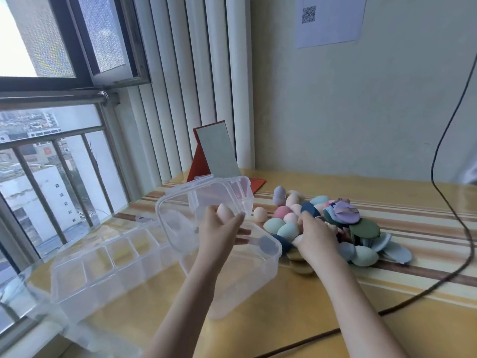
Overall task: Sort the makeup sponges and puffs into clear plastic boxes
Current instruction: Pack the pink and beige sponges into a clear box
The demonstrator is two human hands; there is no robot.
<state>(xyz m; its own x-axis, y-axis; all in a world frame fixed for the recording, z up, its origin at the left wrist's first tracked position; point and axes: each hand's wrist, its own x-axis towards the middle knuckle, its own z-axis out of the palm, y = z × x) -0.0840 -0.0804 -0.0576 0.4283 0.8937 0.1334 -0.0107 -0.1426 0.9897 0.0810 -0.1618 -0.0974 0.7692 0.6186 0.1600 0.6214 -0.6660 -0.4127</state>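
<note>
A heap of egg-shaped makeup sponges (277, 224) and flat round puffs (365, 228) in pastel and dark colours lies on the striped table at centre right. My left hand (219, 228) holds a pale peach sponge (224, 210) over an open clear plastic box (260, 270), whose lid (178, 218) stands tilted behind the hand. A dark blue sponge (267, 244) lies inside that box. My right hand (313, 235) reaches into the near edge of the heap, fingers curled among the sponges; what it grips is hidden.
A long clear divided organiser box (108, 264) sits to the left near the window. Another clear box (232, 192) stands behind the open one. A red-backed standing mirror (216, 153) is at the back. A black cable (454, 254) loops across the table on the right.
</note>
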